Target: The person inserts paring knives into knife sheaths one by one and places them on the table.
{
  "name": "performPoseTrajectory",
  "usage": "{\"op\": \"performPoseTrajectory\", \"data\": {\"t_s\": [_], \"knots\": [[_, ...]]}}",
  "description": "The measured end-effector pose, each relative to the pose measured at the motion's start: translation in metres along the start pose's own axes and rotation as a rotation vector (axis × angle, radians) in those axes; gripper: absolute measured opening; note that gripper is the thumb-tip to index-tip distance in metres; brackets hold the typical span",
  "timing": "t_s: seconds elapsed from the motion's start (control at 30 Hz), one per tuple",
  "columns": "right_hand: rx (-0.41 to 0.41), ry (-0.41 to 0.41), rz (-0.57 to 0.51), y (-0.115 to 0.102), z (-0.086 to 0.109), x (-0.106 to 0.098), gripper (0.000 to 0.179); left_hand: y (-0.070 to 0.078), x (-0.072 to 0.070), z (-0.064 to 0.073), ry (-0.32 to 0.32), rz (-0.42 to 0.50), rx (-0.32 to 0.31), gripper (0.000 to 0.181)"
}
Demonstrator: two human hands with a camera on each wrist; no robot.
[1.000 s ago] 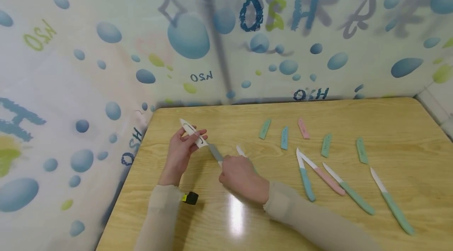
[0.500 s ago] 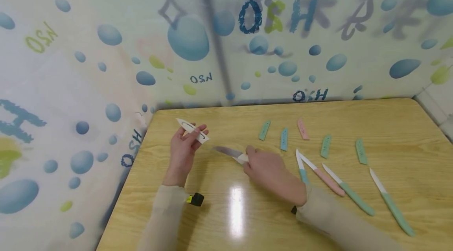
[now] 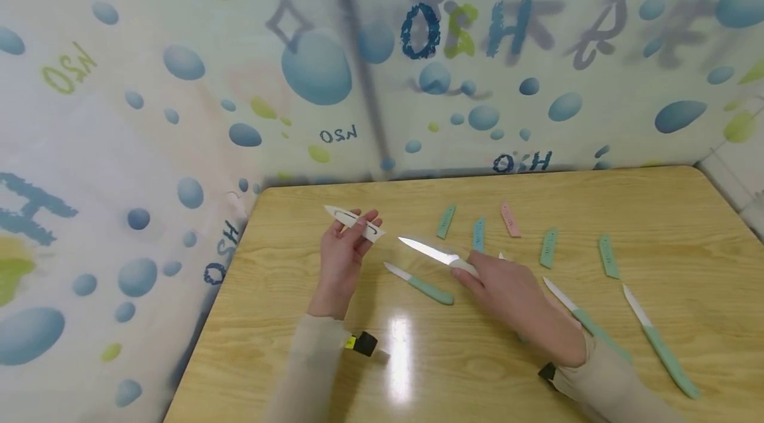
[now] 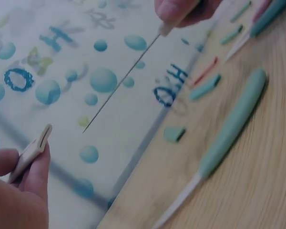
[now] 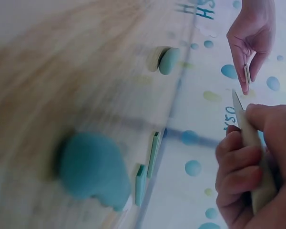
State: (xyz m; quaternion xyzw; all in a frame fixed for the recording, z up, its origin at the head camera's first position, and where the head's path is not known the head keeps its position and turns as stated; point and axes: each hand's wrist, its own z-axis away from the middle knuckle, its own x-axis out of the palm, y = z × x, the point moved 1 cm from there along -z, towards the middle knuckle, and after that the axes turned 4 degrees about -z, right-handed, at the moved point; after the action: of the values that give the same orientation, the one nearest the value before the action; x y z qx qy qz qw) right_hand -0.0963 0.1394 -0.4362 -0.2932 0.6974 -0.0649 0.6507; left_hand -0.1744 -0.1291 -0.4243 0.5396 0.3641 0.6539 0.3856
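My left hand [image 3: 341,264] pinches a white knife sheath [image 3: 352,221] between thumb and fingers; its open end points right. In the left wrist view the slot of the sheath [image 4: 44,138] faces the blade. My right hand [image 3: 518,297] grips the cream handle of a kitchen knife [image 3: 426,250], with its bare blade pointing left at the sheath. A small gap separates the tip from the sheath. The right wrist view shows fingers curled round the handle [image 5: 250,138]. Below the blade lies a green-handled paring knife [image 3: 431,290] on the table.
More green-handled knives [image 3: 664,350] lie at the right, one partly behind my right arm. Other knives there are mostly hidden by my hand. Along the back lie several small sheaths: green [image 3: 445,221], blue [image 3: 479,235] and pink [image 3: 510,220]. A patterned wall [image 3: 382,111] borders the wooden table [image 3: 286,357].
The blade has come out of the white sheath, and my right hand has moved right with the knife. My left hand has shifted right with the sheath. The green-handled paring knife is uncovered.
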Motion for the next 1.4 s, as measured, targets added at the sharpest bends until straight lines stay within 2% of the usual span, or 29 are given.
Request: {"op": "performPoseTrajectory", "data": {"t_s": [0.2,0.37,0.5,0.93,1.4], "knots": [[-0.005,0.047,0.003,0.008,0.01,-0.003,0.027,-0.013,0.017,0.005,0.01,0.137,-0.046,0.032],[-0.017,0.087,-0.01,0.011,0.015,-0.003,0.025,-0.02,0.025,0.007,0.006,0.248,-0.071,0.025],[-0.025,0.116,-0.022,0.011,0.018,-0.002,0.025,-0.024,0.03,0.009,0.009,0.291,-0.072,0.02],[-0.017,0.152,-0.013,0.011,0.021,0.001,0.025,-0.031,0.041,0.013,0.023,0.293,-0.08,0.032],[0.015,0.14,-0.022,0.011,0.02,-0.001,0.025,-0.034,0.043,0.012,0.061,0.309,-0.063,0.022]]}}
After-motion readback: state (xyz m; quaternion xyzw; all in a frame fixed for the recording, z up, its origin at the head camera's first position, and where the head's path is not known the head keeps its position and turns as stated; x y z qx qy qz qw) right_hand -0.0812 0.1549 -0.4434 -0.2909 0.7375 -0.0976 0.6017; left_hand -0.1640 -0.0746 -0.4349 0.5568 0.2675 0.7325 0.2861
